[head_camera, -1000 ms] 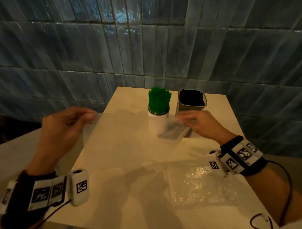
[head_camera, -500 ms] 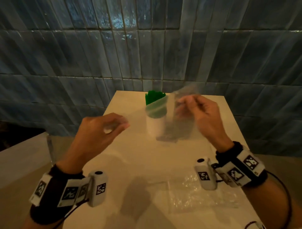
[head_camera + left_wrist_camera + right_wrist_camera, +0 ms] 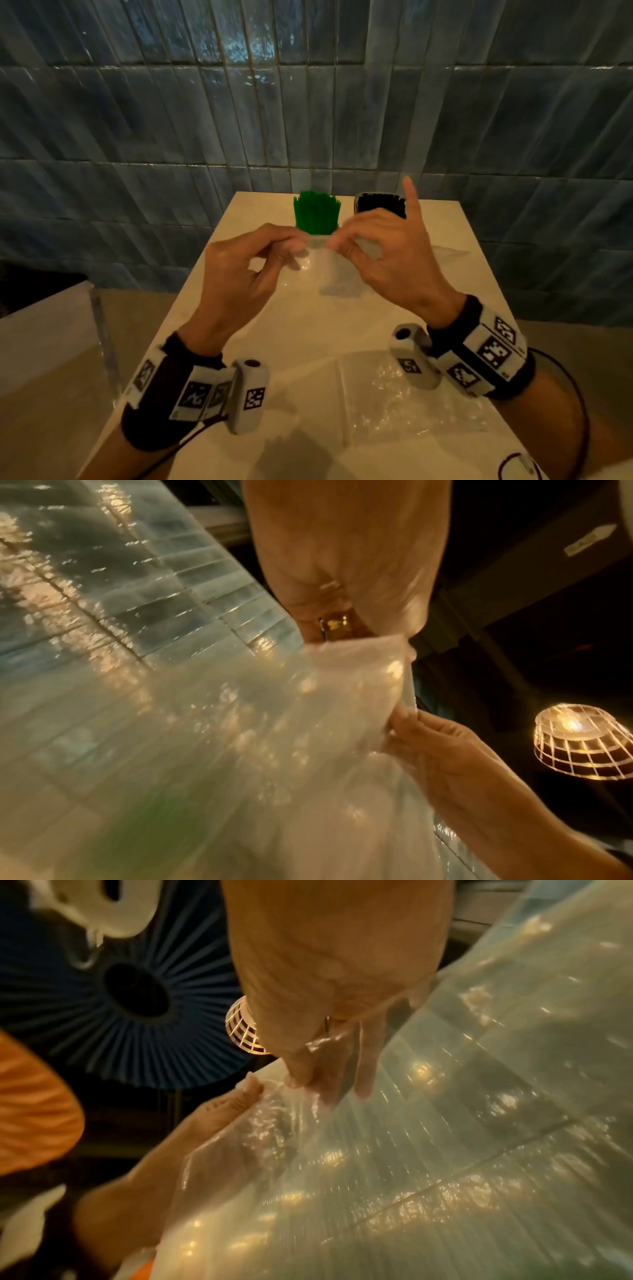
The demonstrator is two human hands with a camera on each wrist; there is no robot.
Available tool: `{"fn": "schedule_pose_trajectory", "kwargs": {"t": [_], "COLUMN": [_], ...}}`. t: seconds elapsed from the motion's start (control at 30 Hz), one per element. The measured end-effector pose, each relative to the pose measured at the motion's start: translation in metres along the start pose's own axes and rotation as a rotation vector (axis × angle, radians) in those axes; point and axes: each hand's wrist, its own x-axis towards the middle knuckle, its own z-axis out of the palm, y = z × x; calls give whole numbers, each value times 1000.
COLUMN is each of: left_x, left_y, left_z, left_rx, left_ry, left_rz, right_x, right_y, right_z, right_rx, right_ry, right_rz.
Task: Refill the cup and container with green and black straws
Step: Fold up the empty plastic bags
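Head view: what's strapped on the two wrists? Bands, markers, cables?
Both hands are bare. The left wrist wears a black band carrying white tiles printed with black square fiducial markers, plus a rounded grey-white camera pod bearing its own marker. A thin dark cable trails from it. The right wrist has the same: black band, marker tiles, pod and a dark cable looping away.

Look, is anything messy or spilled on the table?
Nothing is spilled. The green straws and black straws stand upright in their holders. The only loose bit is a crinkled clear wrapper lying flat near the front edge, while both hands pinch another clear bag above the table.
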Motion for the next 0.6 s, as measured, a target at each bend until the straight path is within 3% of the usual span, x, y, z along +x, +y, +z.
{"fn": "schedule_pose_trajectory", "kwargs": {"t": [0.1, 0.17, 0.3, 0.47, 0.6], "left_x": [-15, -40, -89, -117, -115], "left_y": [-1, -10, -33, -47, -55], "left_z": [8, 14, 24, 32, 27], "left_rx": [-102, -37, 11, 144, 263], "left_ry": [-70, -125, -72, 19, -102], "left_rz": [-280, -398, -509, -538, -613], "right_x": [3, 8, 9, 7, 7], "right_y": [12, 21, 49, 64, 62], "right_z": [-11, -25, -51, -60, -60], "right_rx": [86, 115, 143, 159, 195], "right_ry": [131, 187, 258, 207, 161], "right_rz": [98, 177, 358, 442, 469]}}
